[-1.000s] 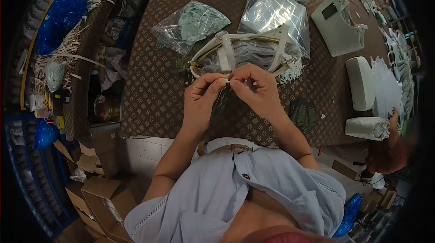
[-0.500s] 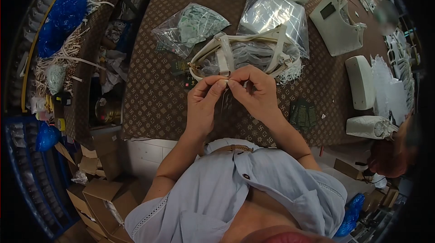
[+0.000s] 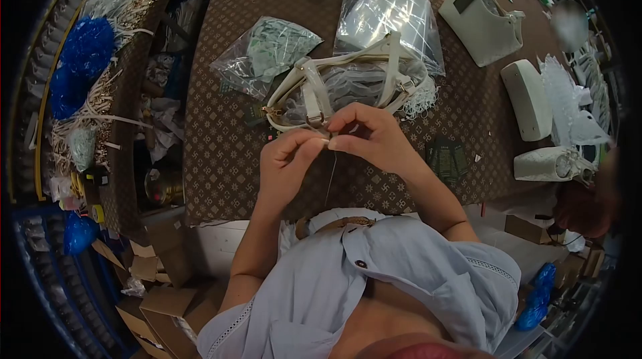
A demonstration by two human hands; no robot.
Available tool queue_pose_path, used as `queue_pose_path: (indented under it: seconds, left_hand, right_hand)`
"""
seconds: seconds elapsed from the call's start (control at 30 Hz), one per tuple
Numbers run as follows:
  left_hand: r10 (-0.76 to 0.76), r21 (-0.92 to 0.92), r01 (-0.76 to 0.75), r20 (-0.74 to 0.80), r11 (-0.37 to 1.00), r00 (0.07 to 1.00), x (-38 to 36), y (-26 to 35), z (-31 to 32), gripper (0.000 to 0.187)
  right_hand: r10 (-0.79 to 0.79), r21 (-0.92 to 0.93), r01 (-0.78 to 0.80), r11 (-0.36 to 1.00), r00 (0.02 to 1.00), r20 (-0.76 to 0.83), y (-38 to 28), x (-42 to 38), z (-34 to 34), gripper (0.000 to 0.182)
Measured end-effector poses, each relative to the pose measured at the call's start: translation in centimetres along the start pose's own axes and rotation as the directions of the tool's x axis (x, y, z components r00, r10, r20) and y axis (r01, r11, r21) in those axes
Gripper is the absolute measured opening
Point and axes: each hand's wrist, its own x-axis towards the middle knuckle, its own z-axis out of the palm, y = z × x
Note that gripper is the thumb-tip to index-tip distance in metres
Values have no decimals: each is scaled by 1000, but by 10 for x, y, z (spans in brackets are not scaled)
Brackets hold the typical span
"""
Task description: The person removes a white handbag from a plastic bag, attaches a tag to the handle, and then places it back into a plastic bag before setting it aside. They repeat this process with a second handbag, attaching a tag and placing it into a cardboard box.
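My left hand point(image 3: 289, 161) and my right hand point(image 3: 368, 137) meet fingertip to fingertip in front of a white handbag point(image 3: 314, 95). Both pinch a thin white string point(image 3: 332, 182), whose loose end dangles below them over the table. Exactly how it runs between the fingers is hidden. The handbag stands open, with clear plastic wrap point(image 3: 354, 81) inside and around its handles. At its right end lies a bunch of white strings point(image 3: 421, 99). A dark tag point(image 3: 254, 115) is by its left end.
A brown patterned cloth covers the table point(image 3: 221, 158). On it are a plastic bag of pale green packets point(image 3: 277, 48), clear plastic sleeves point(image 3: 388, 21), dark green tags point(image 3: 447, 160) and more white handbags point(image 3: 481, 21). Cartons point(image 3: 177, 309) stand at lower left; a person's arm point(image 3: 605, 178) shows at right.
The view has shifted, so the table things sit further left. My hands remain pinched together, slightly lower, and the hanging string shows more clearly.
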Motion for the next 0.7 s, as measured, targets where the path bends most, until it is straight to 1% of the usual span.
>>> queue_pose_path:
  seconds: [0.03, 0.07, 0.1, 0.13, 0.17, 0.2, 0.23, 0.27, 0.3, 0.33, 0.37, 0.4, 0.43, 0.47, 0.5, 0.57, 0.6, 0.63, 0.7]
  left_hand:
    - [3, 0, -3, 19, 1000, 1000, 3, 6, -5, 17]
    - [217, 308, -180, -90, 934, 972, 5, 15, -8, 22]
    - [452, 590, -303, -119, 749, 884, 10, 24, -11, 28]
    - [413, 660, -266, -74, 703, 908, 13, 31, -13, 43]
    - [431, 633, -315, -32, 707, 902, 18, 26, -13, 43]
    - [375, 735, -285, 45, 615, 926, 22, 17, -10, 48]
    - [312, 824, -267, 117, 500, 943, 26, 7, -8, 54]
    - [175, 847, -207, 137, 489, 975, 30, -2, -7, 61]
    - [193, 829, -265, 193, 492, 962, 31, -7, -6, 61]
    - [191, 857, -239, 168, 456, 967, 32, -12, -7, 62]
    - [187, 885, -206, 138, 418, 973, 33, -16, -8, 62]
    - [189, 873, -251, 187, 417, 964, 33, -19, -10, 62]
    - [126, 823, -159, 107, 545, 986, 32, -23, -11, 63]
    - [49, 755, -53, 28, 654, 998, 31, -26, -12, 63]
    - [58, 753, -82, 58, 653, 997, 31, -30, -13, 63]
    - [162, 751, -140, 44, 646, 986, 30, -36, -13, 62]
    - [174, 750, -134, 26, 648, 984, 29, -35, -11, 60]
    - [184, 748, -159, 50, 644, 982, 29, -37, -10, 60]
    - [183, 694, -129, -4, 709, 983, 29, -42, -11, 60]
  right_hand:
    - [-161, -139, 145, 980, 981, -106, -11, -6, -5, 15]
    - [-323, -292, 261, 920, 927, -190, -17, -13, -11, 13]
    - [-405, -395, 274, 877, 864, -299, -16, -18, -26, 11]
    - [-419, -422, 265, 867, 846, -329, -7, -18, -37, 11]
    - [-363, -406, 166, 899, 802, -475, 5, -19, -52, 15]
    - [-303, -373, 70, 925, 728, -615, 8, -27, -65, 19]
    - [-244, -453, -118, 884, 710, -661, 2, -30, -63, 23]
    - [-385, -640, -87, 764, 734, -560, 15, -34, -69, 26]
    - [-492, -793, -58, 607, 755, -433, 30, -37, -75, 30]
    - [-444, -739, -27, 673, 785, -433, 22, -44, -70, 34]
    - [-456, -743, -60, 667, 756, -470, 22, -47, -74, 34]
    - [-442, -722, -18, 692, 780, -443, 25, -52, -78, 36]
    - [-429, -697, 28, 716, 806, -409, 29, -56, -81, 37]
    - [-419, -708, 19, 706, 817, -395, 32, -59, -85, 39]
    - [-429, -712, 6, 702, 801, -417, 31, -60, -87, 39]
    - [-415, -713, 24, 701, 827, -380, 32, -59, -85, 41]
    - [-399, -707, 11, 707, 832, -385, 33, -59, -85, 42]
    - [-410, -710, 3, 704, 818, -403, 34, -58, -85, 42]
    - [-379, -647, 46, 761, 841, -386, 36, -58, -88, 42]
